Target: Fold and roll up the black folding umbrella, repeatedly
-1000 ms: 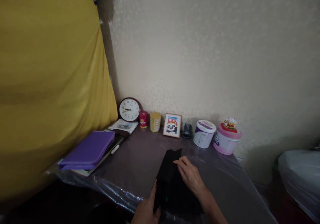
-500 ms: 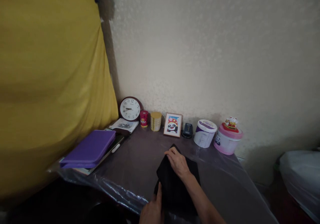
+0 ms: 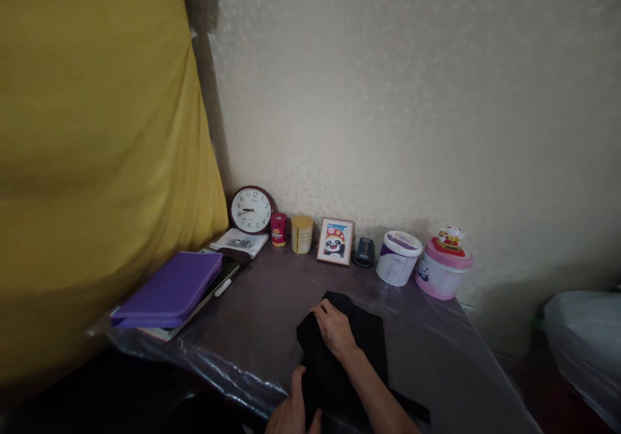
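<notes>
A folded piece of black cloth (image 3: 363, 330) lies near the front edge of the table, with a narrow black strap (image 3: 411, 406) sticking out at its lower right. Across its upper part, my right hand (image 3: 334, 327) has its fingers bent over and closed on the fabric. My left hand (image 3: 287, 411) is at the cloth's lower left edge, one finger pointing up along it. Fabric sits between that finger and another digit, and the bottom of this hand is cut off by the frame.
A purple case (image 3: 172, 288) lies on books at the left. Along the wall stand a clock (image 3: 251, 209), a red can (image 3: 279, 230), a yellow-lidded tin (image 3: 301, 235), a panda picture frame (image 3: 335, 242), a white tub (image 3: 398, 259) and a pink tub (image 3: 443, 271). Clear plastic covers the table (image 3: 264, 317).
Both hands have shifted slightly left. The cloth's top has changed from a pointed corner to a rounder fold, and the strap now shows at the lower right.
</notes>
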The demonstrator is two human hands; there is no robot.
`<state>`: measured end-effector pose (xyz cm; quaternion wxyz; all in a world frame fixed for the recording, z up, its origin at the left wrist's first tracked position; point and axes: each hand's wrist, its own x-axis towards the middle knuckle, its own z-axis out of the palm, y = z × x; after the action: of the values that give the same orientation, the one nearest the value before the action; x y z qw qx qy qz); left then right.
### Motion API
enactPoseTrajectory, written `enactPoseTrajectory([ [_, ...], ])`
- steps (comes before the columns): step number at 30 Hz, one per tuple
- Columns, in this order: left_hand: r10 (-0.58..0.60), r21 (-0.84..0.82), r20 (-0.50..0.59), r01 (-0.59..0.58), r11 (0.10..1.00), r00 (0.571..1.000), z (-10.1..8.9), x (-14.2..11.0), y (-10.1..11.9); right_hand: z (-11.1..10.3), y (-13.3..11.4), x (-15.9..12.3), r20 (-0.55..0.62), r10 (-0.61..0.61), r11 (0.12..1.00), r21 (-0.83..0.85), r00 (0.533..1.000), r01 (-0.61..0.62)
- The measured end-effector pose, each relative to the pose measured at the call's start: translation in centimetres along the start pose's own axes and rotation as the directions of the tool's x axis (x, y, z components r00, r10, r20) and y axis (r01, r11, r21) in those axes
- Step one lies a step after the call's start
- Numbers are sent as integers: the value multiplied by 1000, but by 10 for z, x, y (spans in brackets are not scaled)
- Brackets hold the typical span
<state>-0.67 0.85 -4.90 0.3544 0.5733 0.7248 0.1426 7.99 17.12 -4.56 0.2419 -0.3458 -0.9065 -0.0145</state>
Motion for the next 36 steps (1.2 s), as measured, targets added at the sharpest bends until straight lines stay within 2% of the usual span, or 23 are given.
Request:
enactPoseTrajectory([
  [5, 75, -8, 1, -75, 997, 997, -8, -6, 6, 1, 1, -1, 21, -2, 999, -45, 1000, 3],
  [12, 66, 287, 98, -92, 954, 993, -11, 4, 20, 1, 2, 1, 25, -23, 997, -73, 999, 25],
  [18, -4, 351, 92, -28, 936, 996, -13, 4, 31, -13, -4, -12, -24, -27, 995, 98, 999, 30],
  [22, -57, 329, 78, 28, 944, 995, -7, 7, 32, -27, -13, -35, 31, -82, 978, 194, 996, 74],
  [26, -48, 295, 43, 33, 955, 998, 4, 14, 25, -29, -11, -46, 97, -158, 955, 267, 983, 127],
  [30, -73, 299, 29, 61, 952, 997, 11, 18, 23, -23, 1, -36, 147, -189, 945, 295, 971, 140],
  [36, -90, 278, 6, 85, 957, 996, 13, 16, 27, -16, 26, -10, 206, -192, 966, 213, 960, 147],
])
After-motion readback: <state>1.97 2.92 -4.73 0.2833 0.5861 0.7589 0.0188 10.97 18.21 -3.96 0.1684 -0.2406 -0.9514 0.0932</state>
